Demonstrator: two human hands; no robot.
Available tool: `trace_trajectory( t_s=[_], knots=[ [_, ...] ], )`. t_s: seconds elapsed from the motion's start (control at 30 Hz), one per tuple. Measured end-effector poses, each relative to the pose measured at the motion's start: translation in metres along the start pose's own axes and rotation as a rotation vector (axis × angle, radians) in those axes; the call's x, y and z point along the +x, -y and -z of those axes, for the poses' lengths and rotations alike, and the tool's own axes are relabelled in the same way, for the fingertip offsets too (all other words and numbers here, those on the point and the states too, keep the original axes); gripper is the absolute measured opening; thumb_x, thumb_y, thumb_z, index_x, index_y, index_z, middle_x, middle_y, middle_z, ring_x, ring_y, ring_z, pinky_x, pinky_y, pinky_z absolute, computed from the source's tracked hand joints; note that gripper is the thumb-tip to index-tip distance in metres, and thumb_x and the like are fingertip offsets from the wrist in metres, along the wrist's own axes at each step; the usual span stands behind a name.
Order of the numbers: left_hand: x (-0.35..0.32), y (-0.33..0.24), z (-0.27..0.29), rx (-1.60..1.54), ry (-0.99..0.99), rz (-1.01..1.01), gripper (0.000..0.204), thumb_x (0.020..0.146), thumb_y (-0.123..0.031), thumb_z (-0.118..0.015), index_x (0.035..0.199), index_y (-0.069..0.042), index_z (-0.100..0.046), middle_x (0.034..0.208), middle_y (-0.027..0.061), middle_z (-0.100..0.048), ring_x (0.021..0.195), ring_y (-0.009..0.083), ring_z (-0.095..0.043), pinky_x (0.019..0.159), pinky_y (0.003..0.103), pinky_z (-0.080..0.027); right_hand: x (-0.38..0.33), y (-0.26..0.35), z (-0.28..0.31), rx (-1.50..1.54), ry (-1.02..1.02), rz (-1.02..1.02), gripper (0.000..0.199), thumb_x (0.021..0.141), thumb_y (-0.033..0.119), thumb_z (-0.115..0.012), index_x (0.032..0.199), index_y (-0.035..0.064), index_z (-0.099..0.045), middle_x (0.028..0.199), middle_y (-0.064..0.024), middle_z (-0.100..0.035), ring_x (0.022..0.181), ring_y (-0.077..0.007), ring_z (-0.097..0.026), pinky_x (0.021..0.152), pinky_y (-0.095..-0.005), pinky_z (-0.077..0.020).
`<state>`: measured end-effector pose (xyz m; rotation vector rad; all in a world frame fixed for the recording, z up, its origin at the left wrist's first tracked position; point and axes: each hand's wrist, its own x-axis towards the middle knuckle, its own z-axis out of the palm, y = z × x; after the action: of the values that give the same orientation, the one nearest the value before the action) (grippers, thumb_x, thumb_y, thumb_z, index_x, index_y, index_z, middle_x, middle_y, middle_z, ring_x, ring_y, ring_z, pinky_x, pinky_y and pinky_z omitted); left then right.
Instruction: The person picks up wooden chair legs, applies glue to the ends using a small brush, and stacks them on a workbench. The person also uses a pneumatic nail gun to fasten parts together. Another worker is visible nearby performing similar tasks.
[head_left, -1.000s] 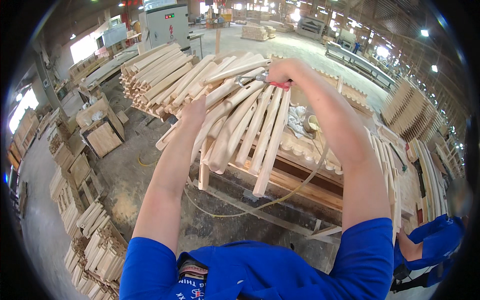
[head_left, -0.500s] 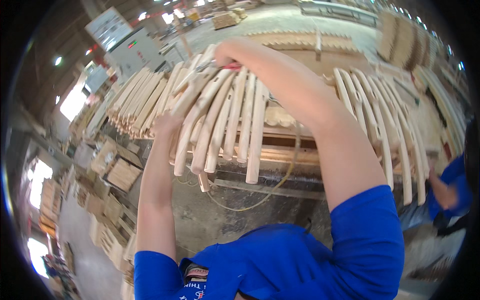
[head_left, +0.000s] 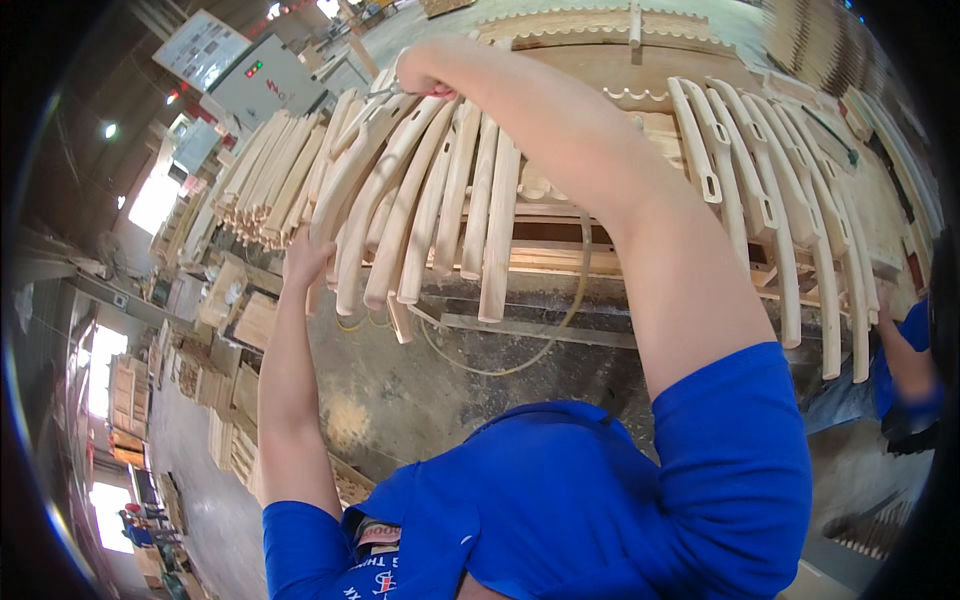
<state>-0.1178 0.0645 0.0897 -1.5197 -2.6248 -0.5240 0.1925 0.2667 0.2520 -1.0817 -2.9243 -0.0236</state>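
**Operator:** Head view, reading left to right. My left hand [head_left: 303,262] is spread flat, fingers open and gripping nothing, palm pressed against the outer edge of the bundle of pale curved wooden chair-leg blanks [head_left: 425,215]. That bundle lies fanned across the low timber workbench [head_left: 560,262], its lower ends overhanging the near edge.

**Second:** And the other hand?

**Operator:** My right hand [head_left: 420,78] is clenched at the bundle's far top end; something thin and metallic shows beside it, but I can't tell what it grasps.

**Second:** How would you handle the step well?

**Operator:** I'd judge it best to keep the flat palm square to the side so the pieces close up evenly, and tighten from the top without letting the curves cross.

**Second:** Materials?

**Operator:** Sanded light wood, smooth, rounded edges, gently bowed. Farther right, a row of slotted pale wooden rails [head_left: 770,200] leans in parallel. A thin yellowish hose [head_left: 500,368] loops on the dusty concrete floor [head_left: 400,400].
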Motion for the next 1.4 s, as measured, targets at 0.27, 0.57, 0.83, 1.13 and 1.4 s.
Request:
trace_trajectory(
  t_s=[0.27,0.57,0.83,1.13,1.4],
  knots=[
    [-0.034,-0.113,-0.007,0.223,-0.073,-0.168,0.042,0.083,-0.032,-0.057,0.109,-0.002,-0.045,0.098,0.0257,-0.063,0.091,0.0419,-0.062,0.08,0.05,-0.049,0.022,-0.07,0.018,-0.183,0.136,-0.002,0.022,0.083,0.026,-0.055,0.085,0.01,-0.07,0.084,-0.0192,-0.066,0.072,-0.0222,-0.063,0.068,-0.0419,-0.0492],
    [-0.03,-0.117,-0.017,0.086,0.099,-0.207,0.051,0.087,-0.041,-0.055,0.118,-0.001,-0.049,0.122,0.0201,-0.053,0.116,0.0357,-0.047,0.097,0.047,-0.041,-0.001,-0.054,0.01,-0.089,0.288,-0.214,0.014,0.077,0.017,-0.055,0.071,0.0078,-0.064,0.07,-0.0136,-0.063,0.062,-0.0232,-0.06,0.058,-0.0396,-0.0466],
    [0.025,-0.076,-0.034,0.267,-0.014,-0.03,0.079,0.073,-0.047,-0.069,0.134,-0.006,-0.041,0.13,0.021,-0.05,0.121,0.0357,-0.048,0.102,0.043,-0.039,0.017,-0.033,-0.045,0.108,0.253,-0.138,0.022,0.08,0.007,-0.044,0.067,-0.0012,-0.06,0.063,-0.0164,-0.058,0.056,-0.0257,-0.058,0.052,-0.0403,-0.047],
    [0.023,-0.032,-0.016,-0.212,0.312,0.14,0.072,0.067,-0.053,-0.073,0.115,-0.001,-0.06,0.106,0.0123,-0.065,0.095,0.0197,-0.063,0.085,0.033,-0.049,0.006,-0.04,-0.053,0.13,0.278,-0.086,0.02,0.072,0.002,-0.05,0.069,-0.004,-0.069,0.067,-0.0166,-0.066,0.054,-0.0216,-0.061,0.051,-0.0384,-0.0474],
    [0.06,-0.076,-0.025,0.143,0.012,-0.125,0.084,0.074,-0.062,-0.062,0.135,-0.007,-0.044,0.126,0.023,-0.05,0.122,0.0371,-0.043,0.099,0.052,-0.038,0.008,-0.049,-0.052,0.178,0.226,-0.135,0.028,0.078,0.005,-0.042,0.066,-0.0022,-0.066,0.071,-0.0173,-0.067,0.052,-0.0214,-0.062,0.053,-0.0382,-0.0492]
  ],
)
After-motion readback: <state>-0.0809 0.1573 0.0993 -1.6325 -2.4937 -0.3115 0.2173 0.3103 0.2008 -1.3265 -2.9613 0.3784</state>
